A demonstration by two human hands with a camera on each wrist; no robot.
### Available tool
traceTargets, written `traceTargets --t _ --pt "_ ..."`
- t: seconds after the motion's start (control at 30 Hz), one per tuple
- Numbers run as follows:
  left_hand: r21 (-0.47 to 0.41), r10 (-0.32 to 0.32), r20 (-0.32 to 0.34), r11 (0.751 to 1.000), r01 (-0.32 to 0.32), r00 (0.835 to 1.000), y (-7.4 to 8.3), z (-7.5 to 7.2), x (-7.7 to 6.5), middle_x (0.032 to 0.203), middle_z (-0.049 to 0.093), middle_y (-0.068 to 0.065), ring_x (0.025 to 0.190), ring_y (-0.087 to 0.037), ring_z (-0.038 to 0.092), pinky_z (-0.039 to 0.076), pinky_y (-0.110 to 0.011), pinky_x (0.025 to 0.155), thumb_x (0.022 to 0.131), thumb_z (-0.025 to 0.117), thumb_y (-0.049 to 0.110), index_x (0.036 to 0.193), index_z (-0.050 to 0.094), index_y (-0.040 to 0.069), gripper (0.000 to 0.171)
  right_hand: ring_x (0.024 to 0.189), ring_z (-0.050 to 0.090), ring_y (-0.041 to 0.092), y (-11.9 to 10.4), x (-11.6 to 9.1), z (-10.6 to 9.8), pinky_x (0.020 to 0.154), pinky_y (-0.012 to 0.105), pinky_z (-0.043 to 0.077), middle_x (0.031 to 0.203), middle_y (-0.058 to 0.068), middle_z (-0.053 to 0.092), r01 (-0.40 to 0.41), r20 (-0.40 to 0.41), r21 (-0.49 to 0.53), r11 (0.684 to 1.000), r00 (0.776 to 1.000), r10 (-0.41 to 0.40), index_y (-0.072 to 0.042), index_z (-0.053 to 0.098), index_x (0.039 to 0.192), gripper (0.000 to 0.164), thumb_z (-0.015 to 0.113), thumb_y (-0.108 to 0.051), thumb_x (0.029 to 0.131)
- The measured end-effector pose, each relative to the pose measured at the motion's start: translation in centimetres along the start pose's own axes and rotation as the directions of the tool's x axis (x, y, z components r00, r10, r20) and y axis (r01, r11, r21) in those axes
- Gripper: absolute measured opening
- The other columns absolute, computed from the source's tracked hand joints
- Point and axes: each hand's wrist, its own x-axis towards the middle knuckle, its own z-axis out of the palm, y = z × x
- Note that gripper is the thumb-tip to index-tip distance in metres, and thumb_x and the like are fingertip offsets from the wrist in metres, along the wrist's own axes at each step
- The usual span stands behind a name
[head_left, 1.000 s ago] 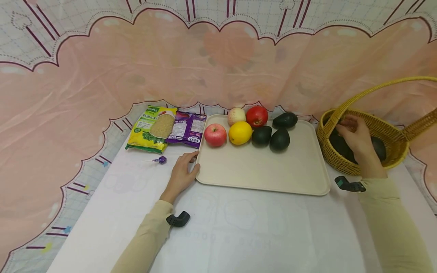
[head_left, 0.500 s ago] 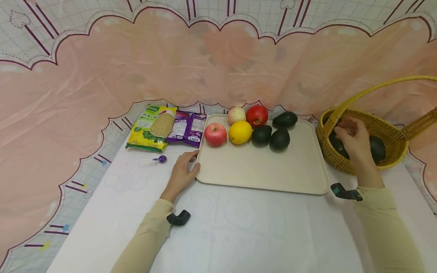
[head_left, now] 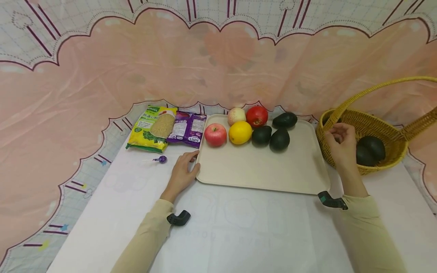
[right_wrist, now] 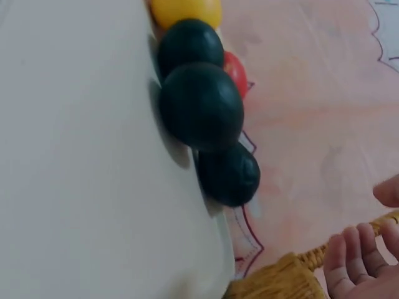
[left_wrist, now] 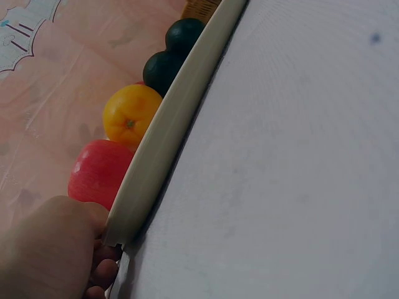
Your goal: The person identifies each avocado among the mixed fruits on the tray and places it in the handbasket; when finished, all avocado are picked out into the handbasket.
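My left hand [head_left: 181,174] rests at the left edge of the beige tray [head_left: 259,170], its fingertips and thumb touching the rim. My right hand [head_left: 343,146] is over the left rim of the yellow wicker basket [head_left: 392,131]. Its fingers [right_wrist: 352,255] are loosely bent, the thumb apart, and nothing shows between them. Two dark avocados [head_left: 374,147] lie in the basket. On the tray are a red apple [head_left: 215,134], a yellow citrus fruit [head_left: 240,132], a pale peach [head_left: 236,116], a pomegranate [head_left: 257,116] and three avocados [right_wrist: 202,107].
Left of the tray lie a yellow-green food packet [head_left: 150,129] and a purple snack bag [head_left: 187,129]. A purple lollipop [head_left: 162,159] is in front of them. The basket's tall handle [head_left: 372,89] arches over it. A patterned cloth [head_left: 218,68] hangs behind the table.
My right hand has moved left and toward me, from over the avocados inside the basket to its left rim. The avocados in the basket show more fully. The left hand has stayed put.
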Motion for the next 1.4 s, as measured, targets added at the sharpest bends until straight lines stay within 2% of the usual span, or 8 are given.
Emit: traceTargets --t 0.1,0.33,0.43,0.53,0.67,0.8,1.07,1.4 --pt "-0.004 -0.003 -0.001 1.000 0.003 1.000 0.1 -0.2 0.0 0.119 0.060 -0.012 0.102 -0.025 0.053 0.042 -0.042 0.091 0.088 0.059 0.012 0.132 0.054 0.007 0.045 0.087 0.050 0.001 0.2 -0.5 0.6 0.070 0.006 0.042 0.098 -0.010 0.050 0.041 0.037 -0.050 0.998 0.999 -0.039 -0.017 0.050 0.110 0.026 0.059 -0.005 0.089" --pt "-0.001 -0.013 0.004 1.000 0.013 1.000 0.1 -0.1 0.0 0.119 0.059 -0.011 0.103 -0.024 0.053 0.042 -0.042 0.091 0.088 0.059 0.013 0.132 0.053 0.008 0.045 0.088 0.054 0.000 0.7 -0.9 2.2 0.069 0.007 0.046 0.101 -0.004 0.050 0.050 0.201 0.041 0.998 0.978 -0.057 -0.007 0.047 0.119 0.031 0.059 -0.004 0.090" --pt "-0.002 -0.011 0.005 1.000 0.011 1.000 -0.1 0.0 -0.1 0.119 0.060 -0.011 0.103 -0.024 0.053 0.042 -0.041 0.092 0.087 0.060 0.013 0.132 0.053 0.009 0.046 0.091 0.053 -0.001 1.2 -0.8 2.8 0.070 0.006 0.047 0.102 -0.005 0.048 0.041 0.243 -0.013 0.999 0.969 -0.037 -0.007 0.045 0.121 0.034 0.058 -0.006 0.091" --pt "-0.004 -0.011 -0.002 1.000 0.011 1.000 -0.1 0.0 -0.1 0.118 0.060 -0.012 0.103 -0.025 0.053 0.042 -0.042 0.092 0.087 0.060 0.013 0.132 0.054 0.009 0.046 0.100 0.050 0.003 1.6 -0.8 3.6 0.075 0.007 0.046 0.110 -0.002 0.047 0.008 0.280 -0.120 0.993 0.960 0.026 -0.007 0.041 0.126 0.041 0.060 -0.017 0.092" --pt "-0.003 -0.013 -0.003 1.000 0.013 1.000 -0.1 0.0 -0.1 0.119 0.060 -0.011 0.103 -0.025 0.053 0.042 -0.041 0.092 0.087 0.061 0.012 0.132 0.054 0.009 0.045 0.122 0.045 0.025 2.0 -0.8 4.9 0.096 0.030 0.044 0.132 0.015 0.038 -0.003 0.398 -0.264 0.965 0.911 0.111 -0.006 0.026 0.140 0.065 0.060 -0.034 0.091" --pt "0.003 -0.018 0.004 1.000 0.018 1.000 -0.2 0.0 -0.1 0.121 0.059 -0.011 0.104 -0.024 0.053 0.042 -0.041 0.093 0.088 0.059 0.013 0.132 0.053 0.010 0.045 0.131 0.034 0.044 2.7 -0.6 6.3 0.104 0.054 0.034 0.140 0.028 0.026 -0.027 0.460 -0.308 0.951 0.871 0.174 -0.004 0.014 0.146 0.082 0.062 -0.037 0.089" --pt "-0.002 -0.038 0.020 0.999 0.038 0.999 -0.2 0.1 -0.1 0.121 0.059 -0.009 0.105 -0.023 0.052 0.042 -0.041 0.093 0.088 0.058 0.015 0.134 0.052 0.011 0.046 0.131 0.035 0.041 3.2 -0.5 8.0 0.105 0.051 0.034 0.145 0.027 0.028 -0.102 0.421 -0.358 0.928 0.869 0.258 -0.007 0.011 0.149 0.092 0.064 -0.048 0.085" --pt "0.004 -0.001 -0.014 1.000 0.001 1.000 -0.1 0.3 -0.1 0.119 0.060 -0.010 0.102 -0.024 0.053 0.043 -0.041 0.090 0.087 0.060 0.013 0.132 0.054 0.010 0.045 0.114 0.044 0.033 3.3 -0.9 8.9 0.086 0.035 0.041 0.135 0.024 0.040 -0.085 0.331 -0.398 0.913 0.916 0.229 -0.006 0.024 0.144 0.087 0.068 -0.048 0.082"
